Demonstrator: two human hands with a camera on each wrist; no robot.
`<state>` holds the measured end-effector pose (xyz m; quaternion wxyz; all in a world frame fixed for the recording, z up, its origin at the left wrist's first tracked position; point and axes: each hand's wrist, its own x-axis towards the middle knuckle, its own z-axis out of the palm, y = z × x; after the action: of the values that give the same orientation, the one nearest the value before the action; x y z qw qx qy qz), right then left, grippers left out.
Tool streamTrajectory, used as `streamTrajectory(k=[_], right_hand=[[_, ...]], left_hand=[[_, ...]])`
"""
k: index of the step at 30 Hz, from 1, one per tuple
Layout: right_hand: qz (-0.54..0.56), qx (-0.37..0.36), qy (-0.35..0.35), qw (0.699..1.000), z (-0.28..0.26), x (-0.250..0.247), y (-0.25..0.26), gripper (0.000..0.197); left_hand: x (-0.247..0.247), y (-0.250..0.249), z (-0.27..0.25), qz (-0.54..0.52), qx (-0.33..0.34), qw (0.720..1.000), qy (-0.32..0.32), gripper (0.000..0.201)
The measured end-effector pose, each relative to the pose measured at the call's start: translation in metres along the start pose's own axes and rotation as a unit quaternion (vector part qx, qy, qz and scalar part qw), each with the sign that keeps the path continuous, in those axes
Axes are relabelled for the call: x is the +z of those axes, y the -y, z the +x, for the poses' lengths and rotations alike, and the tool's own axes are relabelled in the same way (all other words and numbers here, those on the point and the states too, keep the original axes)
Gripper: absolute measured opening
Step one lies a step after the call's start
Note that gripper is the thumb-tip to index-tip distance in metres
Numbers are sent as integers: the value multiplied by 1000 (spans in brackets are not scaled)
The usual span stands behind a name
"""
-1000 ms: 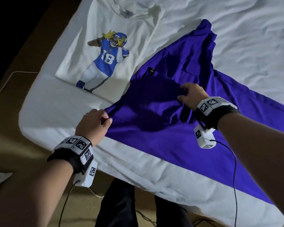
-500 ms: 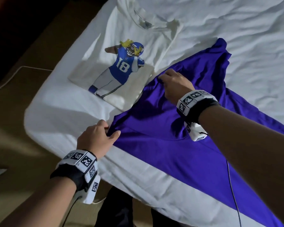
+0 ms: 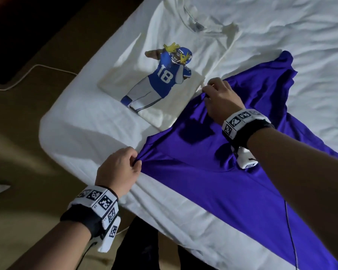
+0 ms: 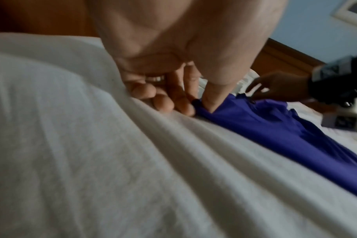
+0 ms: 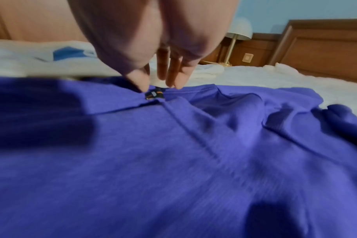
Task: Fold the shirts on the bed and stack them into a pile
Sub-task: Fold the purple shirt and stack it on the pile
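Observation:
A purple shirt (image 3: 213, 162) lies spread across the bed's near corner, reaching off to the right. My left hand (image 3: 123, 168) pinches its near-left corner (image 4: 206, 107) between thumb and fingers. My right hand (image 3: 217, 96) pinches the shirt's far edge at the small dark label (image 5: 154, 95), thumb and fingertips closing on the cloth. A folded white shirt (image 3: 164, 75) with a blue football-player print lies flat beyond the purple one, toward the bed's left edge. The purple shirt's far sleeve (image 3: 277, 75) is rumpled.
The white bedsheet (image 3: 86, 133) is wrinkled; its rounded corner drops to a tan floor (image 3: 18, 133) with a white cable (image 3: 37, 67). A wooden headboard (image 5: 320, 48), a bedside lamp (image 5: 238, 32) and a blue wall stand at the far end.
My right hand has moved from the middle of the purple shirt out to its far edge by the white shirt and pinched it. The left hand keeps its hold on the near corner.

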<state>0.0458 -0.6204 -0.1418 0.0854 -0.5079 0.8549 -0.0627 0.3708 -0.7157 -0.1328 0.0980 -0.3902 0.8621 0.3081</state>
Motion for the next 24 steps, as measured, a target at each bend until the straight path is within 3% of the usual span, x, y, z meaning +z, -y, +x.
streamTrajectory(k=[4,7,12,18,24], right_hand=[[18,3,-102,995,-59,-4,27,26],[25,-7,-77,997,-125,3,54,31],[-29,-1,95,995,-211,32,74,65],[-9,40,86,995,-248,33,63,73],[-50,87,147,984,-308,31,12,81]], left_hand=[[8,-21,-6,105,167,979,-58,50],[26,-33,-5,180,264,947,16,64],[39,-13,1,260,234,934,75,81],[42,-14,-2,279,238,929,55,96],[48,-8,2,278,221,932,72,102]])
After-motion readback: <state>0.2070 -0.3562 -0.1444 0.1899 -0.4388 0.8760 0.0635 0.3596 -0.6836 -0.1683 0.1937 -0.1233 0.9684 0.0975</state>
